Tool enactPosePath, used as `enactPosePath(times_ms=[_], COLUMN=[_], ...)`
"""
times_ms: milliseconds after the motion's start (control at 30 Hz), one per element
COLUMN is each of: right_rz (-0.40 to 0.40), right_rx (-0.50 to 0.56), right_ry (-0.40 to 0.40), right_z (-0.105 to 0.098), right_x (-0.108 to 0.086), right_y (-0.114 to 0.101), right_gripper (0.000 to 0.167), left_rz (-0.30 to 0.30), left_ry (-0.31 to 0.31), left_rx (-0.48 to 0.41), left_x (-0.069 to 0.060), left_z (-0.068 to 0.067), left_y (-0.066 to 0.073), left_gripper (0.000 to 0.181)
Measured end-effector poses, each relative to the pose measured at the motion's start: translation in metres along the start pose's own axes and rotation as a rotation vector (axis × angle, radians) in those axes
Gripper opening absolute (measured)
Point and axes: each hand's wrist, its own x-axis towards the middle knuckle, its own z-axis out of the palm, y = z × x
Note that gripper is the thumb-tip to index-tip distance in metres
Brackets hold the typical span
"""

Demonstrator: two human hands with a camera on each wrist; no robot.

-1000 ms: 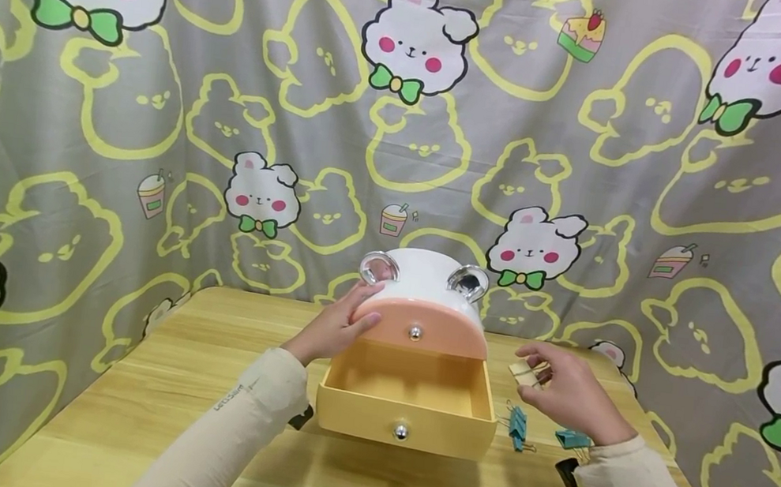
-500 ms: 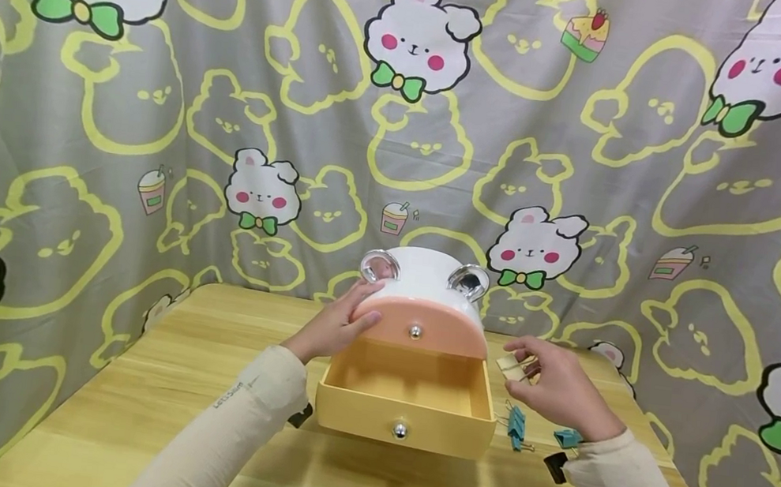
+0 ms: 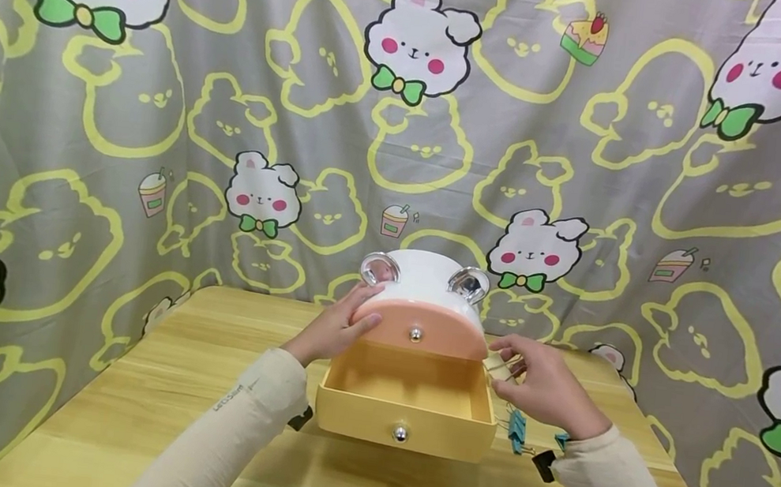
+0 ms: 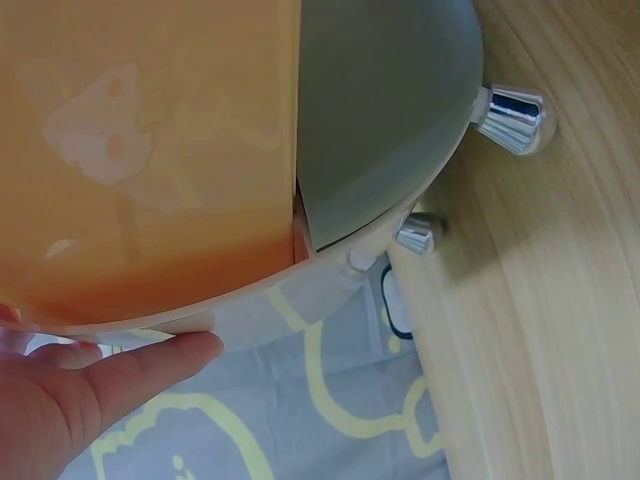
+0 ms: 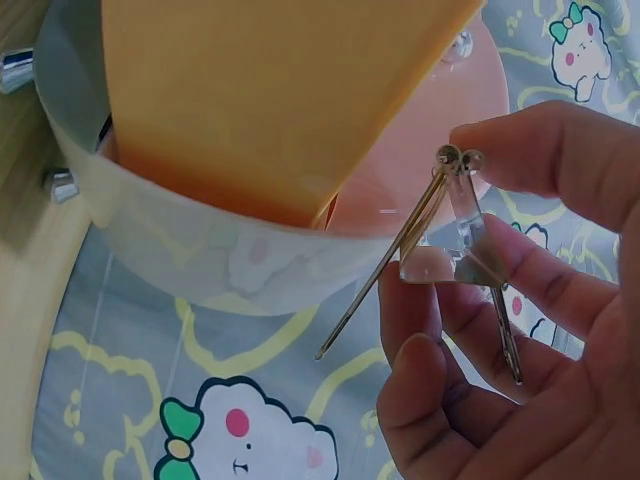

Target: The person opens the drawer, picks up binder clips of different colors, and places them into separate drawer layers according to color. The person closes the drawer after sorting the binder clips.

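Our left hand rests straight-fingered against the left of the cabinet; our right hand pinches a pale clip right of the open drawer, possibly touching its wall. A slack pinch could drop it outside; pressing the drawer could tip the cabinet.

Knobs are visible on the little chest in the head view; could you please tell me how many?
2: the upper knob on the pink front, and the lower knob on the front of the pulled-out yellow drawer.
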Motion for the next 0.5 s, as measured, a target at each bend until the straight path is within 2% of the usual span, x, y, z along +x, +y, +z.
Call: enactPosePath(times_ms=[500], right_rz=[-0.030], right_rx=[0.019], right_ry=[-0.009], right_z=[0.007], right_x=[0.006], right_y=[-0.013], right_gripper=[0.036], left_rz=[-0.011], left_ry=[-0.002], left_rx=[0.000], left_x=[0.000], left_z=[0.001], left_y=[-0.001], left_gripper=[0.056])
